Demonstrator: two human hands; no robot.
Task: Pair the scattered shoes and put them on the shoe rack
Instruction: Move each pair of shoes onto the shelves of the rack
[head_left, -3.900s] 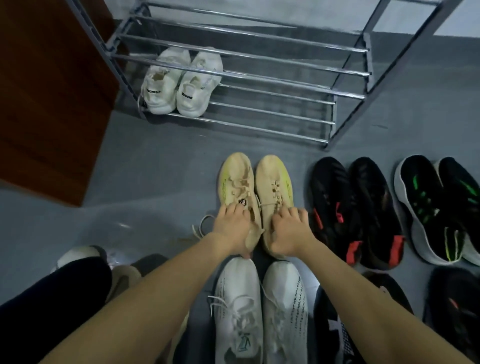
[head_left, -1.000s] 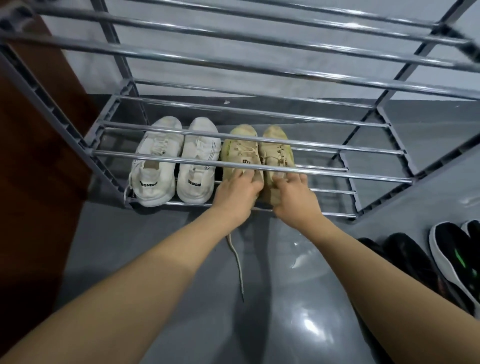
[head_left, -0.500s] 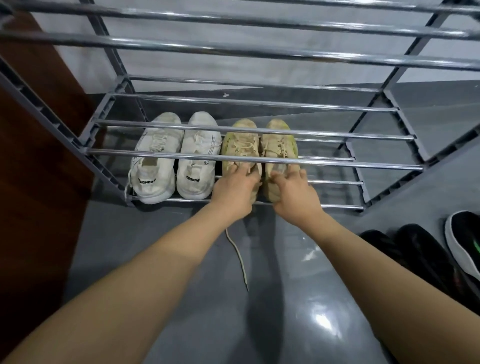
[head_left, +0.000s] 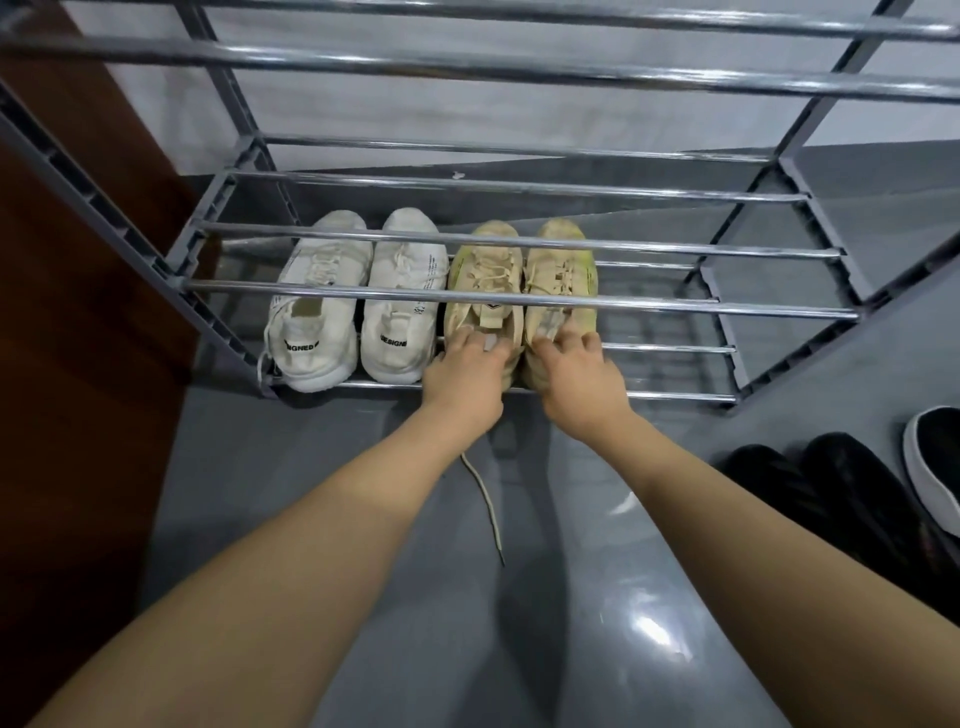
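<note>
A beige pair with yellow-green edges stands on the bottom shelf of the metal shoe rack, toes pointing away from me. My left hand grips the heel of the left beige shoe. My right hand grips the heel of the right beige shoe, its fingers spread over the collar. A loose lace trails from the left shoe onto the floor. A white pair sits just left of the beige pair on the same shelf.
Chrome bars of the upper shelves cross above the shoes. A brown wooden cabinet stands against the rack's left side. Two black shoes and a white-soled black shoe lie on the grey floor at right.
The beige pair went from the floor onto the bottom shelf beside the white pair. Over the last second both hands slid it slightly deeper and stayed on the heels.
</note>
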